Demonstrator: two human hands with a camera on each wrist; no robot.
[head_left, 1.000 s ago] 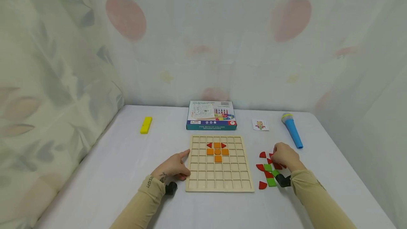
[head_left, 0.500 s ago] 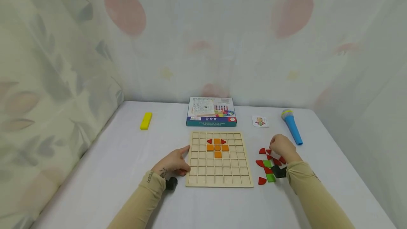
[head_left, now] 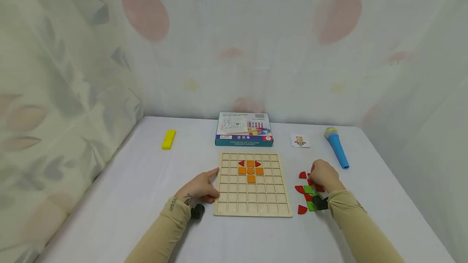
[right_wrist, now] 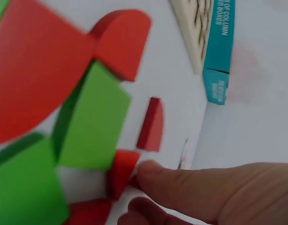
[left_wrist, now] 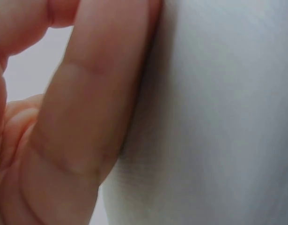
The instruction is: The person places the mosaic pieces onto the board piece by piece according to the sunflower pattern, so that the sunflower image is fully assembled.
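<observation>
My left hand (head_left: pixel 197 186) rests at the left edge of a square-grid wooden board (head_left: pixel 268 209), forefinger and thumb spread against its side. Close up in the left wrist view, a finger (left_wrist: pixel 83 103) lies along a pale surface. Orange tiles (head_left: pixel 251 179) form a cross on the board, with a red triangle tile (head_left: pixel 241 163) on either side of its top. My right hand (head_left: pixel 324 175) bends over the loose red and green tiles right of the board. Its thumb and curled fingers pinch a small red tile (right_wrist: pixel 122 171) beside a green tile (right_wrist: pixel 94 122).
Behind the board lies a flat toy box (head_left: pixel 243 143) with papers on top. A pattern card (head_left: pixel 300 140) and a blue toy microphone (head_left: pixel 339 151) lie at the back right. A yellow block (head_left: pixel 168 139) sits at the back left. Curtains hang behind and beside the table.
My right hand shifts slightly among the loose tiles, moving a little left and then back down. My left hand keeps its place at the board's edge. The head view tilts slightly.
</observation>
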